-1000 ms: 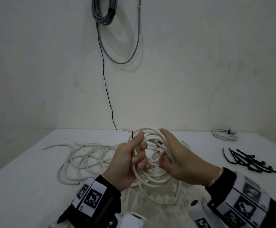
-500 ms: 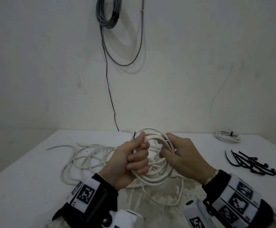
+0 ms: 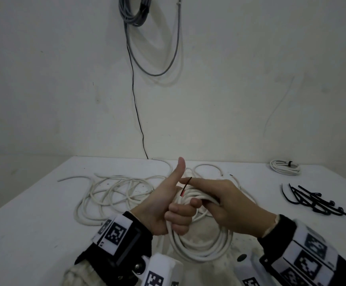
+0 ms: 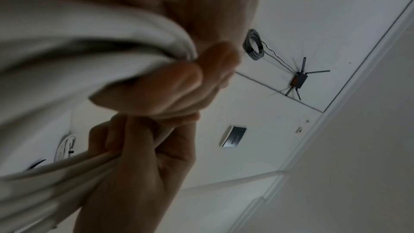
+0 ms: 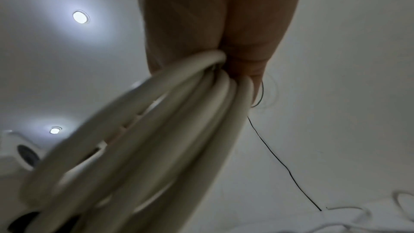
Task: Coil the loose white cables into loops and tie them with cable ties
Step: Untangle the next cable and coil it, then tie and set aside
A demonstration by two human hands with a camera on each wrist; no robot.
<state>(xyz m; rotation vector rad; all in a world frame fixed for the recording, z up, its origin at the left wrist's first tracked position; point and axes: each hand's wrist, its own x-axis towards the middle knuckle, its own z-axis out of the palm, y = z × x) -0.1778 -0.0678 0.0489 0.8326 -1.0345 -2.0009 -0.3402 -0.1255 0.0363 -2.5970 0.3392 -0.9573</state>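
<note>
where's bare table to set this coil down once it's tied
Free: the table left of the loose cables, and the strip between the right hand and the cable ties. Crowded: centre-left tangle, and far right by the tied coil.

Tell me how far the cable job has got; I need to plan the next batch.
Done: one small tied coil lies at the far right of the table. In hand: the left hand and right hand both hold a coiled white cable, with no tie on it that I can see. Left: a loose white cable sprawls beside the left hand, and the black cable ties lie untouched.
</note>
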